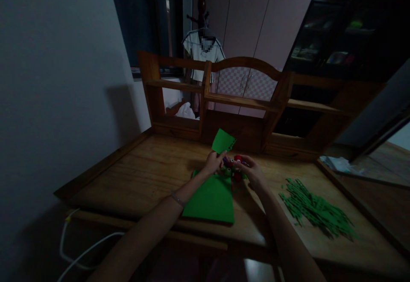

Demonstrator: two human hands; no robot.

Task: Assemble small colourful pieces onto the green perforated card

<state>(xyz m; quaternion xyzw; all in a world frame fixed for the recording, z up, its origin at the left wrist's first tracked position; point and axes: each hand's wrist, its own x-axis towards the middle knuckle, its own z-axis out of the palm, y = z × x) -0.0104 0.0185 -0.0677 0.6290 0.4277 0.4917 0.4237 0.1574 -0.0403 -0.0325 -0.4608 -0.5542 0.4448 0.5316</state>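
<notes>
From the head view, here's the left hand (215,162) out over the light-brown wooden table (134,175), thumb and fingers pinched on the lower edge of a bright green, flat, foam-like sheet (221,140). The sheet tilts up and away from the palm, a grip that probably leaves its row of small cutouts along the right edge in plain sight and unblocked.

Over comes the right hand (252,172), fingers curled in, their tips right at a cluster of small red pieces with white eye-like dots (237,159). Pinched on one or just touching? Can't tell; it's dark and crowded in there. That cluster sits between the two hands, just beyond a thick green rectangular slab or stack (209,201) lying flat close to the body, likely for easy reach.

And out to the right, well apart, a loose heap of thin green strips (315,209), perhaps kept there so the middle has working room.
</notes>
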